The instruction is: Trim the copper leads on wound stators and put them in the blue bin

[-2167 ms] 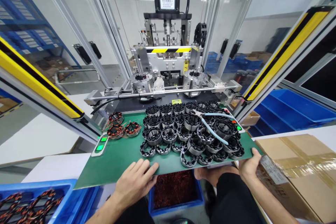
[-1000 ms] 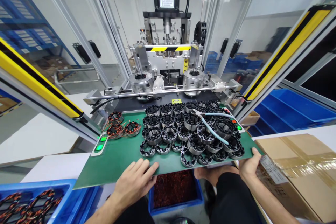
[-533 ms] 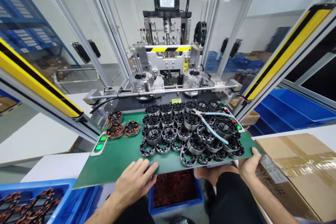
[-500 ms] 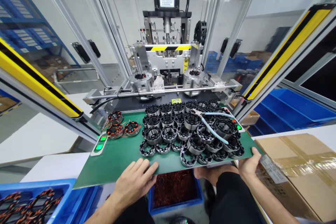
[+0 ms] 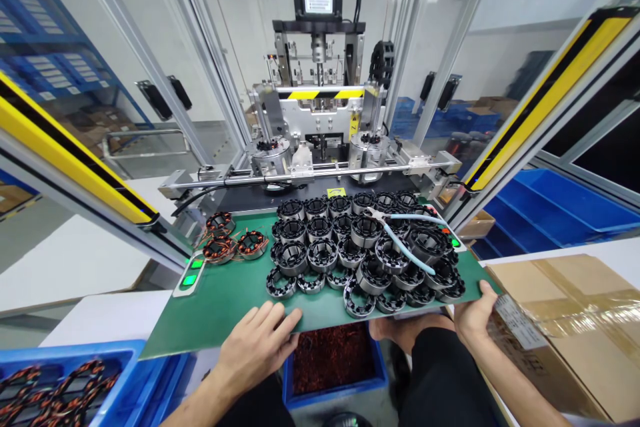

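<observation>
My left hand (image 5: 263,337) rests on the front edge of the green worktop (image 5: 200,320), its fingers loosely stretched over the surface and holding no part. At the worktop's right front corner, my right hand (image 5: 475,310) grips the edge with the thumb on top; its other fingers are hidden underneath. Between the hands, several black-and-silver stator cores (image 5: 323,255) stand in rows, some stacked. Cutting pliers (image 5: 407,250) with light blue handles lie open across the stack. Left of the cores are three stators wound with orange copper wire (image 5: 251,243).
Behind the worktop stands a machine with two round metal fixtures (image 5: 369,150) and a crossbar (image 5: 320,177). Green-lit buttons (image 5: 190,279) sit at left. A blue bin of wound stators (image 5: 125,353) is lower left, a blue bin of reddish scraps (image 5: 335,400) below, a cardboard box (image 5: 565,320) right.
</observation>
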A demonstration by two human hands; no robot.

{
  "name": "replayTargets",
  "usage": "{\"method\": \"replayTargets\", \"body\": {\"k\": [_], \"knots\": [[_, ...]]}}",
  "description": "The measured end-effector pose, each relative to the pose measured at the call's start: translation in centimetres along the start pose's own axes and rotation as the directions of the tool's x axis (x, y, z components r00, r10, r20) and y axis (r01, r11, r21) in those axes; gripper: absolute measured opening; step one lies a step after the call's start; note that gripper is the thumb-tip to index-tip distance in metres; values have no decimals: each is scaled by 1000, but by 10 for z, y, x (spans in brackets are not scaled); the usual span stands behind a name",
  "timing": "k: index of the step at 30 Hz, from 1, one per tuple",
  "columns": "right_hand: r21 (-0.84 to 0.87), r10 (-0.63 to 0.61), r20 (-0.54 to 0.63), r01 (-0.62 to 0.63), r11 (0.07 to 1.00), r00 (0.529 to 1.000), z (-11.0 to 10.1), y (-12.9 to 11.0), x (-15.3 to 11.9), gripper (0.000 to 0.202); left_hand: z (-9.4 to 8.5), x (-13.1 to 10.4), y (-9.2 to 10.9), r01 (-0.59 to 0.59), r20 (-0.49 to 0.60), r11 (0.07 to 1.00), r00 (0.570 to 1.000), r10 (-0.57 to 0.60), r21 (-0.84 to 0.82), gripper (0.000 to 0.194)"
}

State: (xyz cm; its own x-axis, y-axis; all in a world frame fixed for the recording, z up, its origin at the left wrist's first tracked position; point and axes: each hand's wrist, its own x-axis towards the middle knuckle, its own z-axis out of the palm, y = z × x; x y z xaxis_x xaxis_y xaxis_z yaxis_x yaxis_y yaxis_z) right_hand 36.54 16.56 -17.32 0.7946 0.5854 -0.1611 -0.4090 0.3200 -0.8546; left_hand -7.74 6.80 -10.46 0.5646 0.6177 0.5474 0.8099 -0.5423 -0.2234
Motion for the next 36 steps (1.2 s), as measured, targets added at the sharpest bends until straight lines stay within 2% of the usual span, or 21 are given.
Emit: {"method": "replayTargets", "body": {"k": [11, 25, 36], "knots": [[7, -36, 36, 36, 999, 999, -6, 7, 8, 38, 6, -6, 0, 12, 6, 1000, 1000, -12, -14, 22], [-13, 5, 18, -5, 1000, 1000, -1, 3, 4, 38, 4, -4, 1, 8, 0, 1000, 1000, -8, -30, 23], [-14, -29, 49, 30, 999, 998, -4, 6, 6, 38, 4, -3, 0, 8, -2, 1000, 1000, -8, -25, 22]]}}
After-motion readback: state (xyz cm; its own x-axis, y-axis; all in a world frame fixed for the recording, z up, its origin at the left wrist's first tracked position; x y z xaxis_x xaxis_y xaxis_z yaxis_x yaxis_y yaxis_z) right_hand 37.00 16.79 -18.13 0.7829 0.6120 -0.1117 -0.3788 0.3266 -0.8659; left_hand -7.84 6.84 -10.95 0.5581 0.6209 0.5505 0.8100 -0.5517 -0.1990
